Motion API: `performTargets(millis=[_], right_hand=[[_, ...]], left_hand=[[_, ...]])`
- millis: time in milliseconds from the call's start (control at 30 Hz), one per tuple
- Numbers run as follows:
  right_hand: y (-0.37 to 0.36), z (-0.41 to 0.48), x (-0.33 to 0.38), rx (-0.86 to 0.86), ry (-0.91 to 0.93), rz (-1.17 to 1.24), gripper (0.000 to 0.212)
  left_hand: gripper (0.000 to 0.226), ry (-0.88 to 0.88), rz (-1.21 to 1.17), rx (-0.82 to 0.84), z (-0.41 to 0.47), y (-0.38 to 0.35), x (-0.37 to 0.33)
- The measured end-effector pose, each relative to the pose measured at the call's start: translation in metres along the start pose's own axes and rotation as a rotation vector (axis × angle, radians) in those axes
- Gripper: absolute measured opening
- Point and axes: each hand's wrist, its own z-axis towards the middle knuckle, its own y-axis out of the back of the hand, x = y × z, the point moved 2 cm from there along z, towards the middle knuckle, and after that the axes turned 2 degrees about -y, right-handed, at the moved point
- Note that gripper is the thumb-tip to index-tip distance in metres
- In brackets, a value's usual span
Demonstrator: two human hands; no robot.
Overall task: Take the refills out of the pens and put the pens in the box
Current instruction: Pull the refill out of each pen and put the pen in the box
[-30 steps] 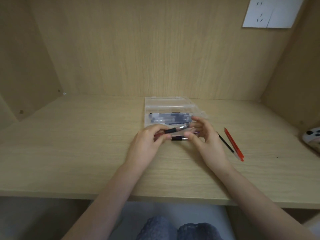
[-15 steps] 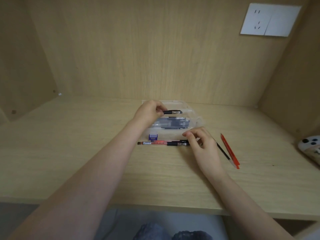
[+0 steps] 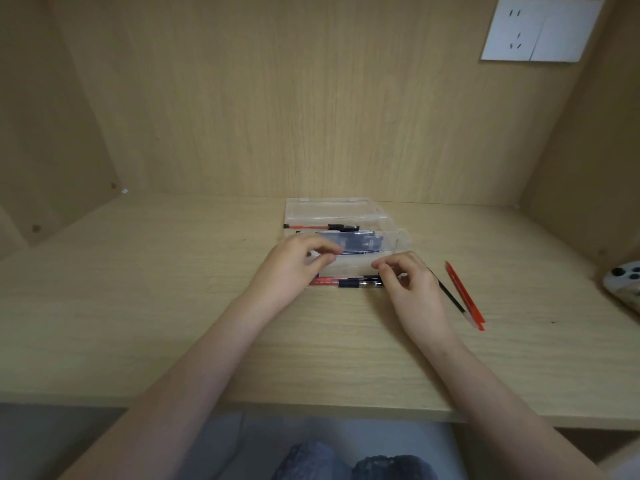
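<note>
A clear plastic box (image 3: 388,220) stands open at the middle back of the desk. One red pen with a black grip (image 3: 322,226) lies in its rear half, and dark pens (image 3: 367,242) lie in its front half. Another red pen with a black grip (image 3: 346,283) lies on the desk just in front of the box. My right hand (image 3: 412,289) pinches that pen's right end with thumb and forefinger. My left hand (image 3: 294,268) hovers over the box's front left corner, fingers loosely curled and holding nothing. A red refill (image 3: 465,296) and a black refill (image 3: 448,294) lie to the right.
A white game controller (image 3: 625,285) sits at the desk's far right edge. Wooden walls close in the back and both sides, with a white wall socket (image 3: 540,29) at the upper right. My knees show below the desk's front edge.
My left hand has dropped its pen into the rear half of the box and drawn back toward me. My right hand has stayed at the end of the pen on the desk.
</note>
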Motion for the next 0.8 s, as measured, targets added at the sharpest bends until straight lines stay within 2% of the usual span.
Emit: performTargets(millis=[100,200,333,567,667,800], right_hand=[[0.0,-0.001,0.0,-0.006,0.002,0.003,0.014],[0.0,-0.001,0.001,-0.004,0.015,-0.004,0.014],[0.0,0.0,0.001,0.013,-0.019,0.002,0.015],[0.0,-0.001,0.002,0.052,-0.038,0.01,0.015],[-0.001,0.0,0.001,0.052,-0.041,-0.004,0.014],[-0.003,0.0,0.001,0.05,0.029,-0.106,0.01]], left_hand=[[0.018,-0.067,0.099,-0.163,-0.017,0.007,0.004],[0.026,-0.02,0.193,-0.259,-0.011,0.019,0.013],[0.042,0.146,0.19,-0.163,0.007,0.017,0.018],[0.053,0.221,0.233,-0.033,0.025,0.006,0.024],[0.046,0.187,0.193,-0.044,0.026,0.004,0.018],[0.028,-0.004,0.14,-0.036,0.009,-0.007,-0.007]])
